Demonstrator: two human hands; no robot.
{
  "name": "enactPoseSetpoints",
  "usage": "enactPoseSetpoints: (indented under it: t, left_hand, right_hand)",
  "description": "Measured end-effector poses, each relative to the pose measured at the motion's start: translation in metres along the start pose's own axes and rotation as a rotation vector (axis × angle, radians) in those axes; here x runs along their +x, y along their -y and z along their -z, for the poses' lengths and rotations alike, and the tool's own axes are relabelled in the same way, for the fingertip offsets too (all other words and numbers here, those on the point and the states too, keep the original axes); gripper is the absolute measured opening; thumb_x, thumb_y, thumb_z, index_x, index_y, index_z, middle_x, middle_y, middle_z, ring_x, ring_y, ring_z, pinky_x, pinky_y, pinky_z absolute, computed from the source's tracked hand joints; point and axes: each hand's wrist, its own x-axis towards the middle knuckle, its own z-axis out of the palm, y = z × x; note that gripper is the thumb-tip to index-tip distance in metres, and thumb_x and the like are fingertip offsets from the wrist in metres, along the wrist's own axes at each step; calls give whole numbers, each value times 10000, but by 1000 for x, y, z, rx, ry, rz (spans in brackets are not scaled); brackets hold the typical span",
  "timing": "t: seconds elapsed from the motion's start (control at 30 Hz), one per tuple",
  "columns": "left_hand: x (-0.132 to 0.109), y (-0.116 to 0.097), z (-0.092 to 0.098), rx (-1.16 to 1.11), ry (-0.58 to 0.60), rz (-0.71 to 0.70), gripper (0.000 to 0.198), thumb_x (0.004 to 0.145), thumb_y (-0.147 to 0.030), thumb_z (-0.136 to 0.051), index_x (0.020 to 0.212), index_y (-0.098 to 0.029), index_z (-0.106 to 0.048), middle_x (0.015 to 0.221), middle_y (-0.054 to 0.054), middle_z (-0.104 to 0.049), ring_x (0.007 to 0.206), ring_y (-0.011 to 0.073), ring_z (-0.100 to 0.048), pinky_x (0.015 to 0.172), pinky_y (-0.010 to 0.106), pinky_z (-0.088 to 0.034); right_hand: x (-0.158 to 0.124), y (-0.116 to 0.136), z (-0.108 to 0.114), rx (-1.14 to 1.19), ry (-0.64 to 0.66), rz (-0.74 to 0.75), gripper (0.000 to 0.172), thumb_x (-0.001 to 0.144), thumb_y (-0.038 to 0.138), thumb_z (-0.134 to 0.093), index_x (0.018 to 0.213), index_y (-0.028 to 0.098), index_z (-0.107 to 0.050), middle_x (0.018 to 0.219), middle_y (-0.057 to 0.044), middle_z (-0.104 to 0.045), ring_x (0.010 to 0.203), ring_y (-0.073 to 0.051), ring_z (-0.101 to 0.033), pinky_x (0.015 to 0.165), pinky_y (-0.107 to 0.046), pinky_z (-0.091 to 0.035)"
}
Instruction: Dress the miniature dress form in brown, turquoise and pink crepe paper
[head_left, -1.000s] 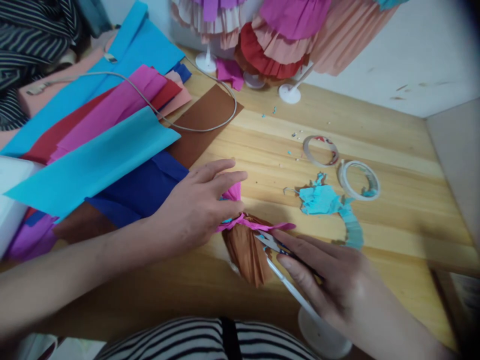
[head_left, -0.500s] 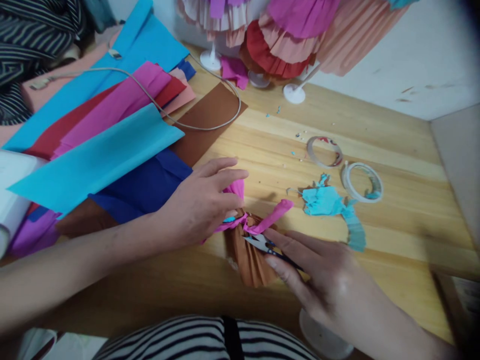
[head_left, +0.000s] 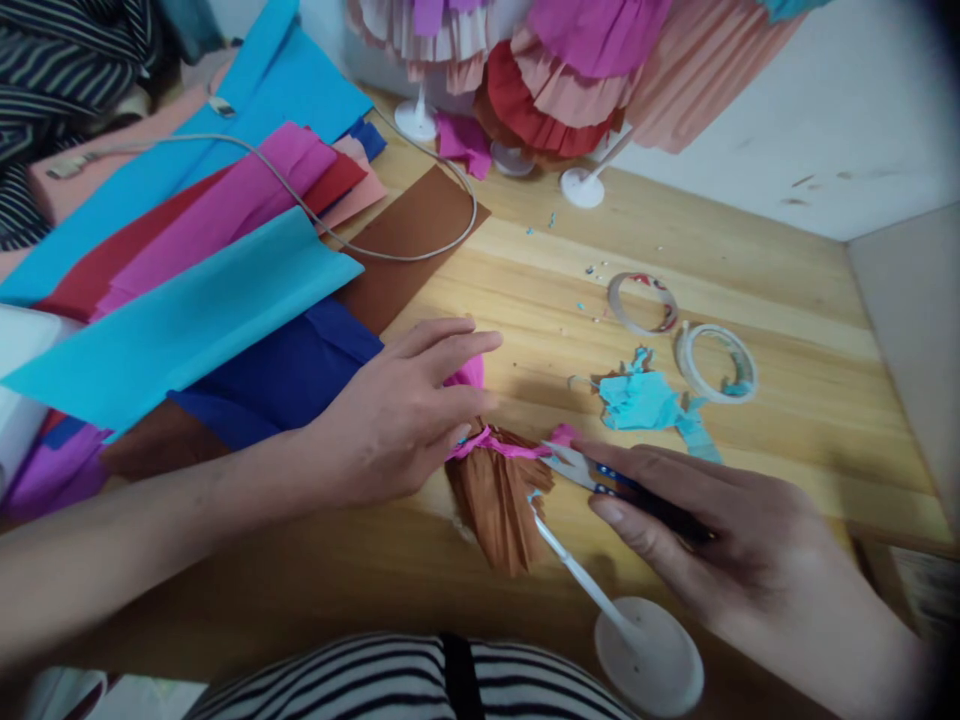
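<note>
In my right hand [head_left: 720,540] is a pair of thread snips [head_left: 581,468] with dark handles. Their blades meet a pink paper strip [head_left: 517,450], whose free end lies beyond them. The strip is tied across a small paper dress, pink above, with a pleated brown skirt [head_left: 499,510] below. My left hand [head_left: 401,415] grips the dress near the knot between thumb and curved fingers; the index finger is stretched out. Much of the pink upper part is hidden behind that hand. A white stand [head_left: 649,655] leans with its thin rod reaching the skirt's edge.
Folded coloured paper [head_left: 187,320] and a grey cable [head_left: 352,245] lie at the left. Tiered paper dresses [head_left: 555,90] stand on white bases along the wall. Two tape rolls [head_left: 718,362] and a torn turquoise paper scrap [head_left: 641,400] lie at the right.
My right hand has moved right with the snips, from the knot out along the pink strip. The strip's raised end now lies lower. The stand's rod has come into sight. My left hand stays put.
</note>
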Motion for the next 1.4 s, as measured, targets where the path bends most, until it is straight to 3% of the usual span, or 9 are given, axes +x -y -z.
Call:
enactPoseSetpoints:
  t: [0.13, 0.33, 0.5, 0.67, 0.83, 1.0, 1.4]
  left_hand:
    - [1, -5, -7, -12, 35, -64, 154, 875, -220, -552, 952, -166, -674, 1355, 149, -536, 1347, 309, -406, 1088, 489, -415]
    - [2, -6, -21, 3, 16, -24, 157, 875, -211, -598, 748, -163, -677, 1327, 118, -578, 1358, 313, -412, 1092, 489, -410]
    - [7, -6, -15, -47, -57, 15, 218, 886, -162, -549, 720, -149, -690, 1206, 148, -653, 1272, 269, -511, 1086, 443, -426]
    - [8, 1, -3, -74, 39, -8, 184, 873, -152, -546, 821, -165, -722, 1214, 141, -645, 1285, 267, -499, 1122, 456, -377]
    - [8, 5, 0, -61, 100, 10, 197, 881, -177, -541, 836, -183, -733, 1267, 129, -613, 1325, 294, -450, 1128, 476, -362]
    - [7, 6, -1, -47, 94, -7, 184, 881, -179, -549, 826, -176, -724, 1240, 134, -627, 1277, 243, -496, 1131, 438, -361]
    - [6, 7, -2, -43, 115, 18, 173, 876, -180, -558, 813, -180, -720, 1259, 113, -624, 1315, 262, -460, 1140, 447, -349]
  right_hand:
    - [1, 3, 3, 61, 72, 23, 302, 920, 188, -549, 1210, 258, -598, 904, -22, -751, 651, -126, -694, 525, -203, -540]
    - [4, 7, -4, 86, 128, 75, 303, 916, 161, -533, 1206, 211, -605, 1037, -76, -755, 811, -179, -739, 628, -243, -582]
    - [8, 11, -13, 80, 125, 44, 306, 925, 159, -527, 1223, 178, -595, 1029, -90, -752, 847, -182, -736, 648, -245, -580]
    - [10, 13, -12, 85, 89, 8, 262, 931, 174, -521, 1170, 166, -627, 858, -70, -754, 769, -183, -733, 603, -242, -566]
    - [10, 12, -12, 79, 74, -9, 262, 917, 166, -541, 1163, 192, -628, 899, -64, -765, 665, -171, -720, 530, -245, -534]
    - [10, 12, -18, 55, 105, 22, 244, 921, 168, -512, 1137, 175, -625, 916, -82, -760, 728, -198, -732, 535, -264, -534]
    - [12, 18, -20, -13, 78, 78, 292, 909, 150, -514, 1190, 141, -594, 960, -110, -750, 804, -222, -736, 575, -282, -577]
